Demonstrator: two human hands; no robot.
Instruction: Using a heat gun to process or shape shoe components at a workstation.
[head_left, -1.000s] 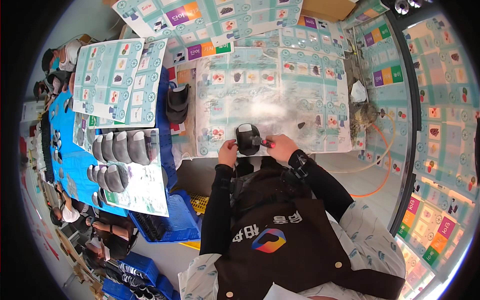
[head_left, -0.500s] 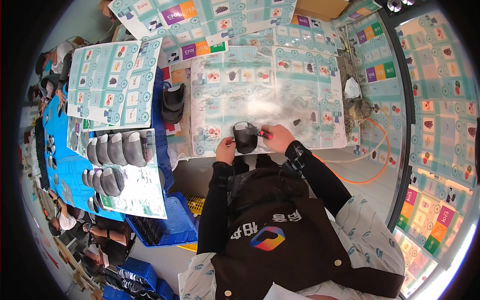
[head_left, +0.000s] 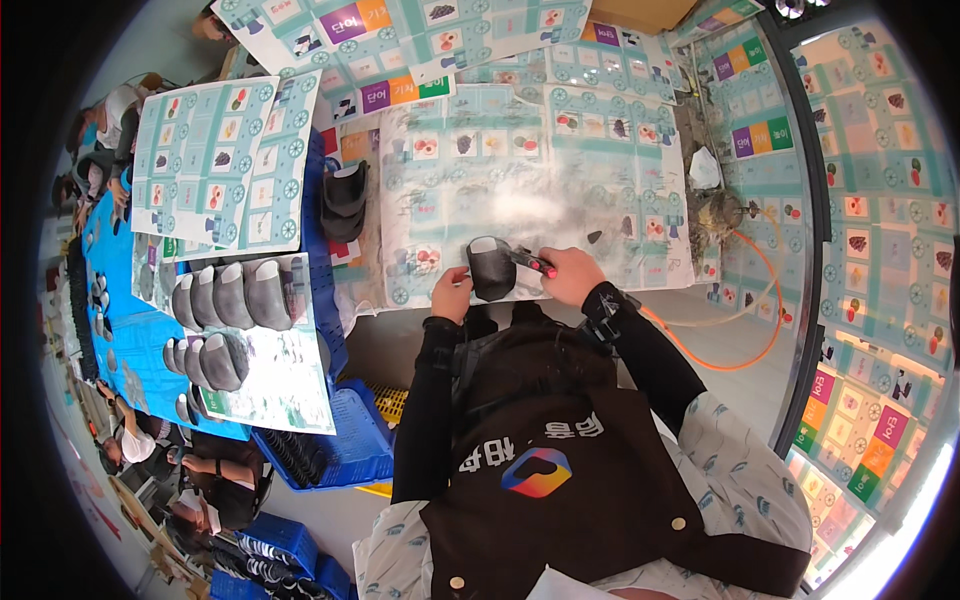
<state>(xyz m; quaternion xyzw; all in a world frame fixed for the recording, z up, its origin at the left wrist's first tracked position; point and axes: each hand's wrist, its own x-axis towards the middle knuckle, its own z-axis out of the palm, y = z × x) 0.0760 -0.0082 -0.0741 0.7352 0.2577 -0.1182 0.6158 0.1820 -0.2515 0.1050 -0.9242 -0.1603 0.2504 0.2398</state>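
A dark, rounded shell-like piece point(head_left: 491, 270) with a pale oval at its far end lies near the front edge of the paper-covered table point(head_left: 600, 190). Just left of it is my left hand point(head_left: 452, 294), its fingers curled together with the tips by the piece's edge; what they pinch, if anything, is hidden. My right hand point(head_left: 575, 276) grips a small red-and-black hand tool point(head_left: 541, 264), whose dark tip points left, close to the piece's right side. A small dark scrap point(head_left: 595, 237) lies farther right on the sheet.
Similar dark pieces stand in rows on a printed sheet point(head_left: 290, 380) at left, and a stack of them point(head_left: 343, 205) sits beside the table. Below are blue crates point(head_left: 360, 440). An orange hose point(head_left: 745, 362) curves at right. Several people sit around a blue table point(head_left: 150, 330) far left.
My right hand has shifted slightly right with the tool, drawing it a little away from the piece. The piece sits slightly farther from me, and my left fingertips have moved up beside its edge.
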